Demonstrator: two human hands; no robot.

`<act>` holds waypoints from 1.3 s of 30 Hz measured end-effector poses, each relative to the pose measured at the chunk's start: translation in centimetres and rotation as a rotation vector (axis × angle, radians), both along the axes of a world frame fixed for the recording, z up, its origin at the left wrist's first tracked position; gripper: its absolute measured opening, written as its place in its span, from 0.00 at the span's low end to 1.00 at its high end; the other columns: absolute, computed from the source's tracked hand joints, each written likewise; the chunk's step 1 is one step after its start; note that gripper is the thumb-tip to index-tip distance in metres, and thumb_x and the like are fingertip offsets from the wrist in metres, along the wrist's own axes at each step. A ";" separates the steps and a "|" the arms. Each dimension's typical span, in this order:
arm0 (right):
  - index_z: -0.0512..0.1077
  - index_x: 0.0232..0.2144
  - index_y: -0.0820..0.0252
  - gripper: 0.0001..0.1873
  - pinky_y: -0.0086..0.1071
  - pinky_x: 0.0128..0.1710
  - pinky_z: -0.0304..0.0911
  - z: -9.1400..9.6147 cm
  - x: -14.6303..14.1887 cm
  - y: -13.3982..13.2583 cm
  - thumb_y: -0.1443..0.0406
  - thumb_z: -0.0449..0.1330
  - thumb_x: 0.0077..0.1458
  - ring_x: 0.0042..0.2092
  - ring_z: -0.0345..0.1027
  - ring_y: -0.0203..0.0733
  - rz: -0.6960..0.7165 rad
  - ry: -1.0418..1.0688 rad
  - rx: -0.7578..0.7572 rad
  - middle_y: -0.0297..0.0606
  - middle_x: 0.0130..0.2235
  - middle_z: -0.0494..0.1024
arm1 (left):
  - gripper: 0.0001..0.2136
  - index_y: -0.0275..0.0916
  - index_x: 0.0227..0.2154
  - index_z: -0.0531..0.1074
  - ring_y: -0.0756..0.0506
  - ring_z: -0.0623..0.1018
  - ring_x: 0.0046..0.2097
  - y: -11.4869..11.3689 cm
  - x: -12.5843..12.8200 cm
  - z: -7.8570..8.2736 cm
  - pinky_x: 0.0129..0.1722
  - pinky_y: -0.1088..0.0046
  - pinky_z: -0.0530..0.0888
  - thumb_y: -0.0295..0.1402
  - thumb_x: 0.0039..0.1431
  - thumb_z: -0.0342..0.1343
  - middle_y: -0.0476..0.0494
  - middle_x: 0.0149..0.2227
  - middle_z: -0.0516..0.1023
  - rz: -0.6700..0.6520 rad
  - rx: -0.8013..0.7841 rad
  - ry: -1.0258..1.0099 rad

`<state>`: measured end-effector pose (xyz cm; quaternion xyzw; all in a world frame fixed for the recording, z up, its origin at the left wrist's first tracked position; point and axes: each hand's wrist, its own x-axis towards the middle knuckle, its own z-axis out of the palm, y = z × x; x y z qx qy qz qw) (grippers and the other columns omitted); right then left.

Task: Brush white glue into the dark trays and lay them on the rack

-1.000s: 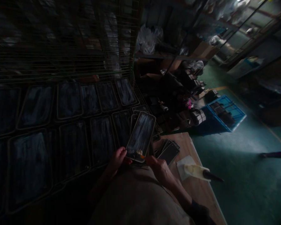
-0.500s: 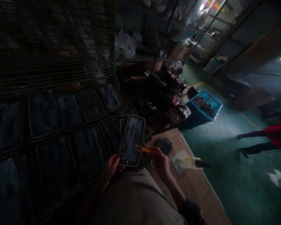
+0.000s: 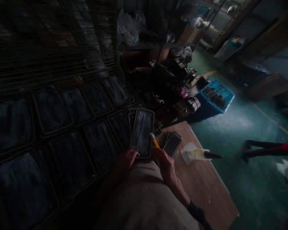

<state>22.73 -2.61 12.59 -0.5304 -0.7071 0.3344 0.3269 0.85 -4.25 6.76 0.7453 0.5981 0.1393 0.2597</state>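
Note:
My left hand [image 3: 125,162] grips the lower end of a dark phone case [image 3: 142,132] streaked with whitish paste, held up in front of me. My right hand [image 3: 164,163] is closed on a small orange-handled brush [image 3: 154,140] whose bristle tip touches the case's right edge. More cases lie under and behind the held one. A small stack of dark cases [image 3: 172,143] rests on the wooden table [image 3: 201,188] just right of my right hand.
A wire rack [image 3: 62,134] at left carries several coated cases in rows. A white glue tube with a black nozzle [image 3: 201,155] lies on paper on the table. A blue crate [image 3: 216,97] and clutter stand beyond. Another person's legs [image 3: 266,150] cross the green floor at right.
The brush moved from the case's lower end up along its right edge and now points upward. The view shifted, and a person in red walked in at right.

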 end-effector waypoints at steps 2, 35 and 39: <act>0.69 0.51 0.55 0.15 0.29 0.39 0.69 -0.6 -0.1 -0.7 0.64 0.50 0.65 0.40 0.73 0.38 -0.042 0.018 -0.012 0.39 0.39 0.77 | 0.12 0.41 0.45 0.71 0.46 0.75 0.38 0.4 0.0 0.1 0.35 0.73 0.69 0.26 0.62 0.47 0.43 0.39 0.74 -0.139 -0.008 0.061; 0.70 0.51 0.55 0.16 0.31 0.41 0.70 -2.2 0.6 -1.5 0.65 0.49 0.65 0.42 0.72 0.40 -0.094 0.101 0.033 0.40 0.41 0.76 | 0.09 0.41 0.32 0.67 0.49 0.73 0.25 1.3 0.2 -1.1 0.26 0.75 0.67 0.37 0.63 0.45 0.50 0.24 0.73 0.096 -0.376 -0.578; 0.70 0.52 0.55 0.15 0.31 0.40 0.69 -2.2 0.5 -1.5 0.65 0.50 0.65 0.41 0.72 0.40 -0.072 0.103 0.062 0.41 0.40 0.76 | 0.14 0.40 0.30 0.65 0.50 0.71 0.22 0.2 -0.2 -0.3 0.20 0.77 0.65 0.44 0.63 0.44 0.50 0.23 0.71 0.300 -0.519 -0.910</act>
